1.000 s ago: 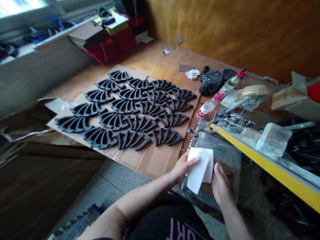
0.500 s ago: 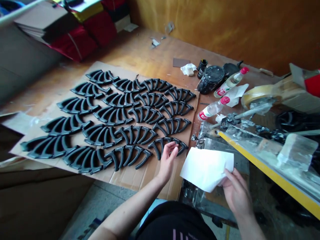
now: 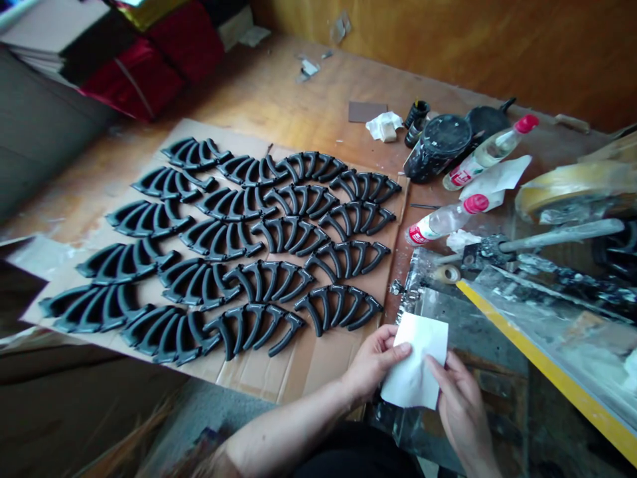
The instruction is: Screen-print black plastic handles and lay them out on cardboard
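Left hand (image 3: 369, 365) partly out of sight behind white paper (image 3: 414, 382)

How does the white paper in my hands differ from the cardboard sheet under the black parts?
The white paper is white; the cardboard sheet is brown. The white paper is far smaller than the cardboard sheet. The white paper is held by your left hand and right hand, whereas the cardboard sheet lies on the table, bearing rows of black parts.

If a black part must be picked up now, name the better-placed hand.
Likely the left hand: it is nearer the black parts than the right hand, though both hold the paper.
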### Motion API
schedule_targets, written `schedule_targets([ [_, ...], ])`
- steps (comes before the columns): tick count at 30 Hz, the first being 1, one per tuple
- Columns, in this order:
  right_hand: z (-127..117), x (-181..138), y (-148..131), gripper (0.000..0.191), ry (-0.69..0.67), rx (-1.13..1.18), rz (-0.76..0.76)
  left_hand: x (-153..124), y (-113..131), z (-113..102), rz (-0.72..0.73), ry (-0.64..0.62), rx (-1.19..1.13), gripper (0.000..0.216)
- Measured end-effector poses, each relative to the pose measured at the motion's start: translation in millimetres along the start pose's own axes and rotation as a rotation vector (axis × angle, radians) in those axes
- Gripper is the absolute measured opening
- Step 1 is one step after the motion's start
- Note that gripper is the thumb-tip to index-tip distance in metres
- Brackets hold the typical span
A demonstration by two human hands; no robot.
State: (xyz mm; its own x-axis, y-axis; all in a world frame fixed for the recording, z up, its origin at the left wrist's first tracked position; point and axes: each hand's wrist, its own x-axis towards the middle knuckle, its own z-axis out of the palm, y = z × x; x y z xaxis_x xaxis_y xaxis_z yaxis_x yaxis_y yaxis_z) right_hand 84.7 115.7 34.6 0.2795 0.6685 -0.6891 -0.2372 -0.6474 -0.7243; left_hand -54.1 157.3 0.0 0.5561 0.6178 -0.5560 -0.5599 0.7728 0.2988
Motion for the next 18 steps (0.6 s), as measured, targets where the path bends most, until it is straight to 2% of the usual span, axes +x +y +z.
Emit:
schedule_targets([
  [4, -6.3, 7.5, 8.4, 0.048, -0.015, -0.201, -0.034, 5.8, 4.2, -2.1, 0.027, 0.093, 0.066, 0.047],
  [7, -2.2, 13.5, 12.9, 0.049, 0.086, -0.192, -0.115, 9.4, 4.8, -3.9, 0.051, 0.108, 0.073, 0.045],
  [9, 4.0, 17.2, 11.4, 0.059, 0.178, -0.11, -0.209, 11.5, 5.7, -4.2, 0.063, 0.11, 0.063, 0.045],
  [11, 10.3, 19.5, 6.3, 0.074, 0.215, -0.026, -0.233, 12.8, 7.4, -3.7, 0.064, 0.106, 0.056, 0.047],
  [13, 14.7, 19.7, 0.3, 0.083, 0.171, 0.037, -0.148, 13.0, 9.4, -2.4, 0.051, 0.103, 0.041, 0.049],
  [18, 16.1, 16.9, -4.2, 0.088, 0.059, 0.129, 0.057, 10.9, 11.8, 1.5, 0.041, 0.057, -0.015, 0.046],
])
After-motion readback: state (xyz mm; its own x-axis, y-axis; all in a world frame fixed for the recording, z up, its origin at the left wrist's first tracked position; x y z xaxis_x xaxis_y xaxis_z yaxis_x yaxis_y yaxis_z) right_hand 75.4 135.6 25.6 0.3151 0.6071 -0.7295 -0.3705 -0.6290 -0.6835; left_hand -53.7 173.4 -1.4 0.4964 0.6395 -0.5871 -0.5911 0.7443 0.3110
